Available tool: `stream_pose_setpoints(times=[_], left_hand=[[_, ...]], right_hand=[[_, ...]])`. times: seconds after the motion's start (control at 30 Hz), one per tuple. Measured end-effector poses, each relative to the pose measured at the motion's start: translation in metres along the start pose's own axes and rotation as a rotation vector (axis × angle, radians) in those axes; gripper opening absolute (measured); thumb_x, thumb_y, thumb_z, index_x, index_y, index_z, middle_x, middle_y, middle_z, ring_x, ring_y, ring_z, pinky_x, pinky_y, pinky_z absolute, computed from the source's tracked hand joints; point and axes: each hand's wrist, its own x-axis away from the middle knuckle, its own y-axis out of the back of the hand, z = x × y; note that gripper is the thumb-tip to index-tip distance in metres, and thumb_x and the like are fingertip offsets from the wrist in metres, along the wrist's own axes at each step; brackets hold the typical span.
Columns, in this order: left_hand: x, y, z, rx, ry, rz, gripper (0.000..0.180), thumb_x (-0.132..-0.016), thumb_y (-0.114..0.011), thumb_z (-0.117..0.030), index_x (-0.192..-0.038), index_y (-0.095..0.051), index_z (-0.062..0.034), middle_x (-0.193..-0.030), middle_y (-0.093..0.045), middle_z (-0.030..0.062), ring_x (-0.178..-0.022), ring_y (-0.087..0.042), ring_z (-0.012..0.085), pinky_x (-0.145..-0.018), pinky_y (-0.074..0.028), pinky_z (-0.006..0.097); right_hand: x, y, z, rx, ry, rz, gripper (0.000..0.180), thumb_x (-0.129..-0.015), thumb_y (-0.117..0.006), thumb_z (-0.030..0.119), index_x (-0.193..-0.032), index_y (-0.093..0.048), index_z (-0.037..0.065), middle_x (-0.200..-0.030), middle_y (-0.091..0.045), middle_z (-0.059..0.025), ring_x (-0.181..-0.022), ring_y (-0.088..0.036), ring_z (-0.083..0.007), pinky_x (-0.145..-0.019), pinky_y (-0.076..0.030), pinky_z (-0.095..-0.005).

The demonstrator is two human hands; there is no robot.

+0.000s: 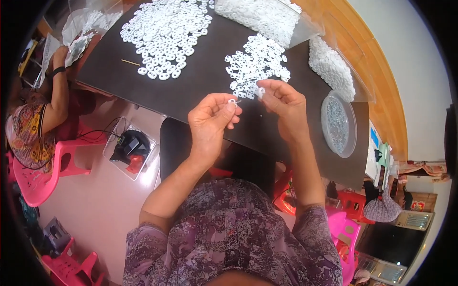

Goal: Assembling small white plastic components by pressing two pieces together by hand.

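Observation:
Above the near edge of the dark table, my left hand [213, 116] pinches a small white plastic piece with a thin metal pin sticking out to the right. Level with it, my right hand [285, 107] grips another small white plastic piece [261, 92] between thumb and fingers. The two pieces are apart. Just beyond my right hand lies a loose pile of small white plastic pieces with holes [257, 59]. Farther left spreads a larger heap of white oval two-holed pieces [164, 38]. A round clear dish [352, 125] of small metal parts stands right of my right hand.
Clear bins of white pieces stand at the back [260, 19] and right [331, 66]. A thin yellowish stick [130, 62] lies on the table [200, 76]. At the left, another person [38, 114] works near a pink chair [57, 162]. A tray with cables [129, 148] is on the floor.

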Motion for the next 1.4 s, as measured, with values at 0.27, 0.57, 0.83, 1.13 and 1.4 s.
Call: stream_pose_setpoints(times=[0.27, 0.57, 0.83, 1.13, 1.4], left_hand=[[0.012, -0.004, -0.003, 0.078, 0.002, 0.015, 0.012, -0.089, -0.055, -0.005, -0.096, -0.058, 0.0034, -0.084, -0.064, 0.0092, -0.069, -0.058, 0.0104, -0.06, -0.045, 0.021], [0.007, 0.006, -0.007, 0.096, -0.043, -0.021, 0.012, -0.088, -0.057, -0.006, -0.094, -0.059, 0.0041, -0.082, -0.065, 0.0124, -0.069, -0.062, 0.0145, -0.058, -0.048, 0.023], [0.007, 0.007, -0.011, 0.084, -0.025, -0.031, 0.012, -0.088, -0.057, -0.005, -0.094, -0.059, 0.0044, -0.08, -0.065, 0.0118, -0.066, -0.061, 0.0137, -0.057, -0.049, 0.023], [0.011, 0.011, -0.009, -0.003, -0.022, -0.037, 0.015, -0.088, -0.057, -0.005, -0.099, -0.058, 0.005, -0.081, -0.065, 0.0111, -0.064, -0.06, 0.0114, -0.055, -0.047, 0.021], [0.014, 0.01, -0.01, -0.031, -0.012, -0.023, 0.014, -0.089, -0.055, -0.005, -0.1, -0.057, 0.0029, -0.08, -0.064, 0.0073, -0.065, -0.058, 0.0067, -0.053, -0.043, 0.018]], right_hand=[[0.014, -0.046, -0.008, -0.263, -0.078, -0.065, 0.014, -0.082, -0.063, 0.003, -0.094, -0.059, -0.003, -0.082, -0.062, -0.006, -0.069, -0.056, -0.009, -0.063, -0.045, -0.0215], [0.024, -0.046, -0.02, -0.158, 0.085, -0.12, 0.015, -0.082, -0.062, 0.001, -0.097, -0.061, -0.003, -0.087, -0.064, -0.0073, -0.079, -0.06, -0.0113, -0.072, -0.048, -0.0231], [0.026, -0.045, -0.01, -0.034, 0.048, -0.065, 0.016, -0.081, -0.063, 0.0, -0.096, -0.062, -0.005, -0.087, -0.065, -0.0081, -0.077, -0.06, -0.0112, -0.072, -0.047, -0.0227], [0.018, -0.044, -0.007, -0.31, -0.221, -0.137, 0.016, -0.079, -0.062, 0.0, -0.094, -0.06, -0.005, -0.08, -0.065, -0.0127, -0.064, -0.058, -0.0137, -0.058, -0.044, -0.0222], [0.016, -0.052, -0.008, -0.31, -0.222, -0.128, 0.014, -0.079, -0.063, 0.001, -0.092, -0.059, -0.004, -0.08, -0.065, -0.0126, -0.065, -0.059, -0.0136, -0.059, -0.044, -0.0221]])
